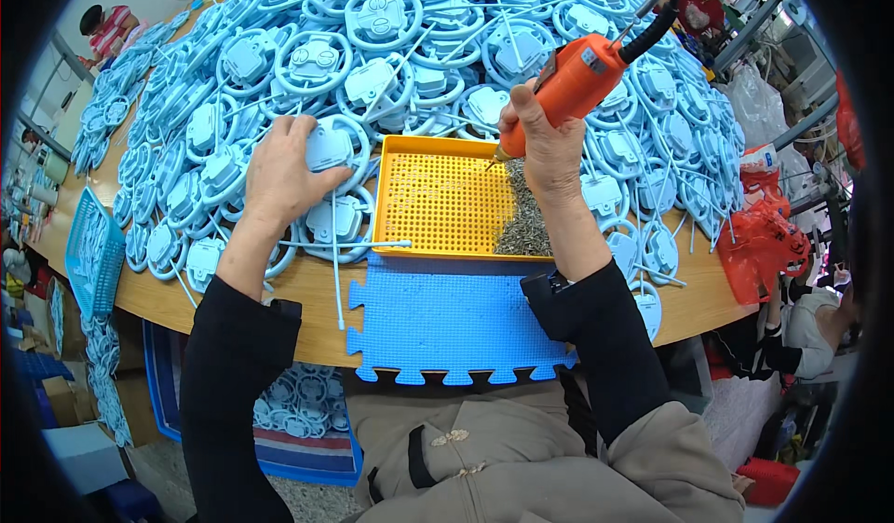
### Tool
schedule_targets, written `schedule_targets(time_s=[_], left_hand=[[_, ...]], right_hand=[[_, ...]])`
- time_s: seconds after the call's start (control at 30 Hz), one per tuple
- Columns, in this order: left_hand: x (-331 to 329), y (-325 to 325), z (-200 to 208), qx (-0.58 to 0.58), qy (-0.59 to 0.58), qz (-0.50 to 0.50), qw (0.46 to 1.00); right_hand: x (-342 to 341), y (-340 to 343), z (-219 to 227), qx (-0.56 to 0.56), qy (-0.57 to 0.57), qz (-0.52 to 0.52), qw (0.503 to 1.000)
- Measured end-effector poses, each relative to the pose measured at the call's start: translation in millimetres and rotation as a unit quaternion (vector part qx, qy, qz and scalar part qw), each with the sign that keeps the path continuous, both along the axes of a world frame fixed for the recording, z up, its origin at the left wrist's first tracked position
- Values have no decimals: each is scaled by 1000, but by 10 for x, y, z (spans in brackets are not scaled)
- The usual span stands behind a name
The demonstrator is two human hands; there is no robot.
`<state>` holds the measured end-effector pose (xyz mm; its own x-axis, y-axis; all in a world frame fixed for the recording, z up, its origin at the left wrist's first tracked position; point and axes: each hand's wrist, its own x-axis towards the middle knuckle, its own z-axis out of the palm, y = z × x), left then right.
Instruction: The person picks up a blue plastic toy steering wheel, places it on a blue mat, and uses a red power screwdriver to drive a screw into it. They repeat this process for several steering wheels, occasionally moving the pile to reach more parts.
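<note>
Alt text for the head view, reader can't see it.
A person's right hand holds an orange power screwdriver, tip above a yellow tray of small metal pieces; the left hand is over a light-blue wheel-shaped part in a large heap. Blue mat in front.

Black sleeves (233,393), grey-brown garment (577,486)

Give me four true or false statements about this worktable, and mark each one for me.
1. The right hand holds an orange power tool. True.
2. The small metal pieces are heaped at the left end of the yellow tray. False: they are at its right end.
3. The blue foam mat lies on the near side of the tray. True.
4. The left hand rests on the mat. False: it is at the pile of light-blue parts.
</note>
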<state>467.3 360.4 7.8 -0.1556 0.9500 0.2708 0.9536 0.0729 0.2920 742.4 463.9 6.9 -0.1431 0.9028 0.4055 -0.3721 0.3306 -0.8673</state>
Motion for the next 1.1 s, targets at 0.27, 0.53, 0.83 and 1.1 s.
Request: schedule_targets(time_s=[0.27, 0.53, 0.83, 1.1], left_hand=[[211, -802, 391, 165, -7, -243, 956], [1210, -1328, -328, 20, -67, -278, 958], [1250, -1389, -345, -22, -70, -269, 960], [1251, -1398, -351, -22, -90, -270, 959]], right_hand=[[72, -202, 240, 11, 25, -6, 1000], [269, -1093, 542, 52, 1, 69, 996], [152, -1558, 279, 9, -24, 176, 984], [94, -1592, 268, 9, -30, 183, 983]])
